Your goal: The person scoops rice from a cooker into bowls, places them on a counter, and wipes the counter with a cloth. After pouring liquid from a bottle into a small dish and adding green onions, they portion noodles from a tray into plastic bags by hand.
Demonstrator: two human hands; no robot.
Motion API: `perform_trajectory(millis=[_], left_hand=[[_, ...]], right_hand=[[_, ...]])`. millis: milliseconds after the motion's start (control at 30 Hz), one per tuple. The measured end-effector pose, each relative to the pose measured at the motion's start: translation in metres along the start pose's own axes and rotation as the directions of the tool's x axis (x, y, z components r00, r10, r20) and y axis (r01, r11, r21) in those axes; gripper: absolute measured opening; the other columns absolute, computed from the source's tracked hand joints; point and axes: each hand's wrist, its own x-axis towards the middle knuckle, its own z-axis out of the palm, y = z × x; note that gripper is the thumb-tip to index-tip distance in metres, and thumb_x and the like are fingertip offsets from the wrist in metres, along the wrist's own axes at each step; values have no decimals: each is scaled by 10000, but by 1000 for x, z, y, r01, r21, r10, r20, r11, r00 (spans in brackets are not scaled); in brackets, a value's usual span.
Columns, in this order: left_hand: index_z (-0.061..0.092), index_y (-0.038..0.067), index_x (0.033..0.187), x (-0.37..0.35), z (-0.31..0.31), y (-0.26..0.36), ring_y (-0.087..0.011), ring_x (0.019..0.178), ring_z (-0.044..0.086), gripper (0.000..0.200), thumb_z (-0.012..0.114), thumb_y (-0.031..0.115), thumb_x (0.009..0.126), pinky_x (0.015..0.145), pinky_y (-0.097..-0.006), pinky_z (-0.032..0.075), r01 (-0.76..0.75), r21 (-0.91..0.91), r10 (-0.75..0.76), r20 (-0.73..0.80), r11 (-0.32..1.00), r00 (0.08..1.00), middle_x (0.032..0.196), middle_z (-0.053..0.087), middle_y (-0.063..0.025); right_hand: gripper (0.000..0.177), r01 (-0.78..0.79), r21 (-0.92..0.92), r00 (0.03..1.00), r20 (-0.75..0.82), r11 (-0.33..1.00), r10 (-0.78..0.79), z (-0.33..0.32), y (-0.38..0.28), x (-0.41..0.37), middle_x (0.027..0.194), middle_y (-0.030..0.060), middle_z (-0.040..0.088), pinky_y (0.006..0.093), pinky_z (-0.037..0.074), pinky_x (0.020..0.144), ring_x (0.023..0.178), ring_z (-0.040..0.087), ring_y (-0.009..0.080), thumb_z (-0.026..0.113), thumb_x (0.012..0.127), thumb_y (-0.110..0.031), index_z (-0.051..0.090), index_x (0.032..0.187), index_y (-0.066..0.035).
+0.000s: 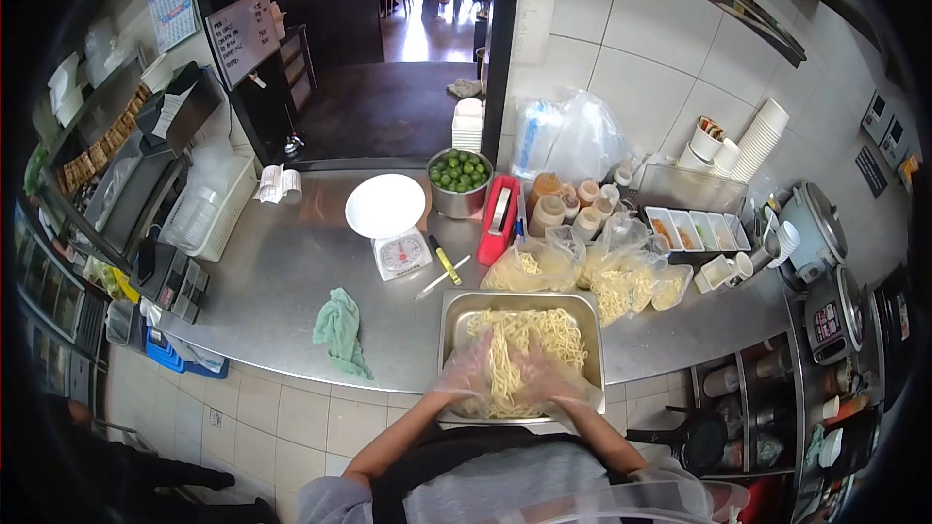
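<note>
A deep steel pan (594,398) at the counter's front edge holds yellow noodles (553,330). Both hands wear loose clear plastic gloves. My left hand (466,369) is at the left of a bunch of noodles, fingers curled against it. From the opposite side my right hand (549,374) presses on the same bunch, which is gathered upright between the palms. Gloves and noodles partly hide the fingertips. Just behind the pan lie clear plastic bags of noodles (534,267).
A kitchen scale (401,254) with a white bowl, a yellow marker (445,260), a red tape dispenser (498,218) and a pot of green limes (459,175) stand behind. A green cloth (339,330) lies left. Sauce bottles (547,213) and a condiment tray (694,233) are right.
</note>
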Motion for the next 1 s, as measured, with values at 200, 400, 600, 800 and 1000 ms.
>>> perform_trajectory(millis=[200, 400, 600, 800, 1000], left_hand=[[412, 33, 1318, 7, 31, -34, -323, 1095, 529, 609, 638, 194, 776, 928, -363, 425, -254, -236, 161, -353, 938, 922, 1219, 537, -184], [595, -11, 1026, -5, -42, 2, -413, 870, 584, 310, 603, 200, 800, 761, -449, 469, 1, -227, -26, -107, 974, 994, 976, 620, -218], [509, -36, 1147, -4, -22, -15, -408, 773, 606, 377, 531, 169, 831, 709, -453, 491, 71, 110, -53, -160, 991, 986, 893, 605, -258], [351, 38, 1363, 16, 12, -18, -380, 1094, 492, 733, 624, 226, 709, 934, -461, 397, -30, 367, 117, -218, 930, 969, 1156, 512, -238], [454, 53, 1291, 35, 24, -31, -348, 1171, 437, 656, 649, 239, 693, 1005, -455, 344, -90, 48, 99, -221, 995, 970, 1261, 471, -181]], right_hand=[[851, 286, 741, 958, -211, 608, -193, 54, 68, 36, 1368, 173, 415, 337, 389, 988, 1165, 492, 223, 751, 660, -238, 352, 1375, -6], [641, 376, 602, 927, -246, 705, -284, -15, 49, 33, 1111, 162, 624, 334, 400, 948, 1082, 561, 250, 772, 666, -236, 550, 1241, -59], [663, 325, 348, 906, -382, 879, -183, -29, 30, 20, 1240, 104, 551, 346, 400, 974, 1104, 542, 220, 726, 756, -306, 462, 1314, -64], [899, 288, 222, 958, -54, 932, -283, 14, 73, 3, 1363, 219, 415, 450, 361, 1023, 1233, 409, 418, 755, 681, -445, 314, 1409, -157], [721, -111, 107, 977, -170, 988, 128, 37, 6, 19, 1376, 335, 302, 461, 307, 1056, 1283, 326, 443, 740, 703, -262, 396, 1326, -149]])
